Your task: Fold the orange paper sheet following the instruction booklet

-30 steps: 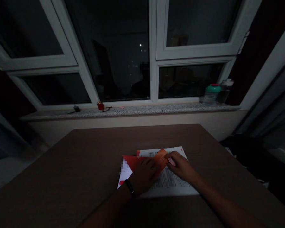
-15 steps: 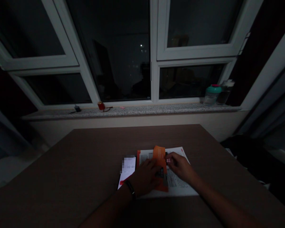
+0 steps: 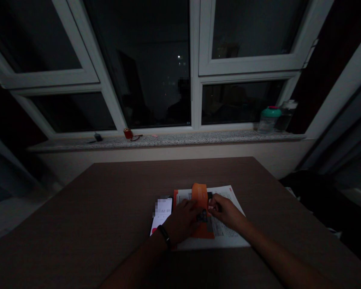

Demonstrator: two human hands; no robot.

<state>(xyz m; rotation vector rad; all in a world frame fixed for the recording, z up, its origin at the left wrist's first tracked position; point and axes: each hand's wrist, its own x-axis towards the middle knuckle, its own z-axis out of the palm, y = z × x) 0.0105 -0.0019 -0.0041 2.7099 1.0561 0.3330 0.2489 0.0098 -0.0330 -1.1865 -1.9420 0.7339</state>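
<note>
A printed white sheet lies on the brown table, and an orange leaflet stands folded up over it. My left hand, with a dark band on the wrist, presses on the leaflet's lower part, fingers closed against it. On the leaflet's right side my right hand pinches a small pale object I cannot make out. A lit phone lies on the table just left of my left hand.
A stone window sill runs behind the table under dark windows. On it stand a teal-lidded jar and a bottle at the right, and a small red item and a dark item at the left.
The orange leaflet, lying flat and spread to the left a second ago, has been folded upright, uncovering the phone. Both hands shifted slightly toward me.
</note>
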